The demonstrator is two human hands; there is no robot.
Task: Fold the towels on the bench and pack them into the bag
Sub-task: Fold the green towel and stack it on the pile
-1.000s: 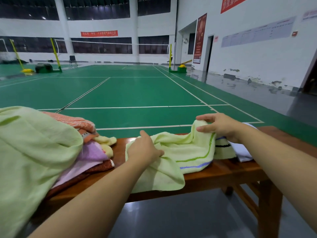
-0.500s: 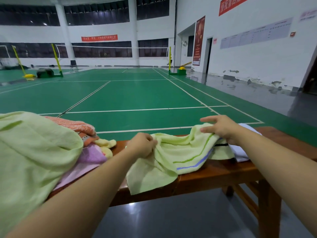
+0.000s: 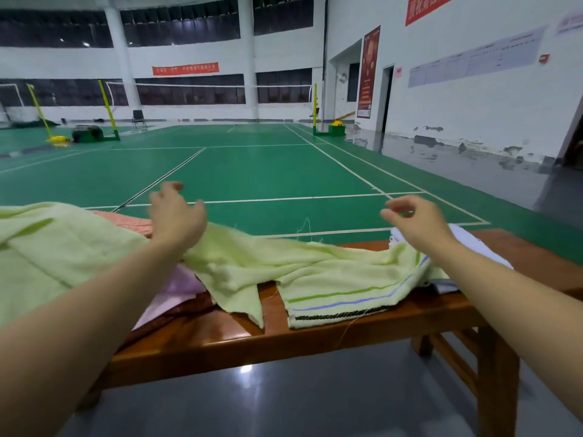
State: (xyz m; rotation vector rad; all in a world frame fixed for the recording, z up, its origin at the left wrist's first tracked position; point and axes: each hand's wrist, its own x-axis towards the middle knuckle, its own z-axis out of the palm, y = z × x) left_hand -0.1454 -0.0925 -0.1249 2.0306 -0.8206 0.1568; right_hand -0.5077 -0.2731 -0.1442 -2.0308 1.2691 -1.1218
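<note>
The towel, pale green with striped edge, lies spread and rumpled along the wooden bench, one end draped over a pile of other towels to our left. We see both forearms stretched forward above it. Our left hand hovers over the towel's left end, fingers loose and spread, holding nothing. Our right hand hangs above the right end, fingers lightly curled and apart, also empty. A white cloth lies beneath that wrist.
</note>
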